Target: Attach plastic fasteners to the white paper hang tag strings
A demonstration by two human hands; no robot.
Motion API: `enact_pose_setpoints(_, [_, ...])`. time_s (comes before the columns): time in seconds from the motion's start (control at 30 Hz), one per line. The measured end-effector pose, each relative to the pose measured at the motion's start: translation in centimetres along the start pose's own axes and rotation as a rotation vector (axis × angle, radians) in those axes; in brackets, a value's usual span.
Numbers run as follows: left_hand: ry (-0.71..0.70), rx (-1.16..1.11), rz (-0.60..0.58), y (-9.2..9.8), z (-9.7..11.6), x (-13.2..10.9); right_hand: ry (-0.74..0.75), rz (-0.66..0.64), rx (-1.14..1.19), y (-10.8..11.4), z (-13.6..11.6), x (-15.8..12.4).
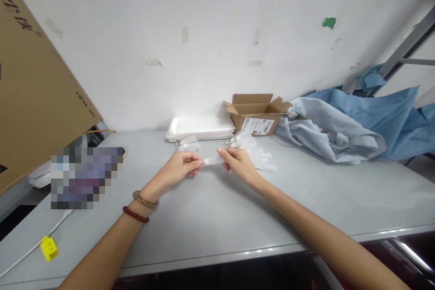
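Observation:
A small translucent white plastic tube [212, 161] stretches between my two hands above the grey table. My left hand [183, 165] pinches its narrow left end, and my right hand [239, 163] grips the wider right end between thumb and fingers. Behind my left hand lie a few similar tubes [189, 147] with thin metal loops or wires at their left ends. More such tubes [265, 161] are heaped behind and beside my right hand, partly hidden by it. The details of the tube's tip are too small to make out.
A stack of flat white sheets or envelopes [204, 128] and an open cardboard box [256, 115] stand against the wall. Pale blue cloth bag [333, 131] lies to the right. At left are a blurred-out device [88, 179], a white cable with yellow tag [49, 248] and large cardboard [37, 77].

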State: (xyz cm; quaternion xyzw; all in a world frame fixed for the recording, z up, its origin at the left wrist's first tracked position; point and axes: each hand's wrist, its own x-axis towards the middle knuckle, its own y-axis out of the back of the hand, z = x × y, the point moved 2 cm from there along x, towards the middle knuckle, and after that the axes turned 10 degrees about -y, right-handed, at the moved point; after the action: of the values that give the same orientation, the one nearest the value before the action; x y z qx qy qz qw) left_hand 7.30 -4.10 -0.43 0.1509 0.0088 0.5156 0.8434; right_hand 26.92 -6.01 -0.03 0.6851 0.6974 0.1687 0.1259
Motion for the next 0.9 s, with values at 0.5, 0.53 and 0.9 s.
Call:
enact_pose_setpoints(0.5, [0.207, 0.815, 0.263, 5.1, -2.9, 0.5, 0.112, -0.133, -0.281, -1.6, 0.7, -0.4])
enact_pose_setpoints(0.53, [0.213, 0.873, 0.27, 5.1, -3.0, 0.6, 0.13, -0.151, -0.312, -1.8, 0.7, -0.5])
enact_pose_setpoints(0.9, [0.178, 0.956, 0.427, 4.7, -1.9, 0.0, 0.132, 0.72, -0.505, 13.5, 2.4, 1.8])
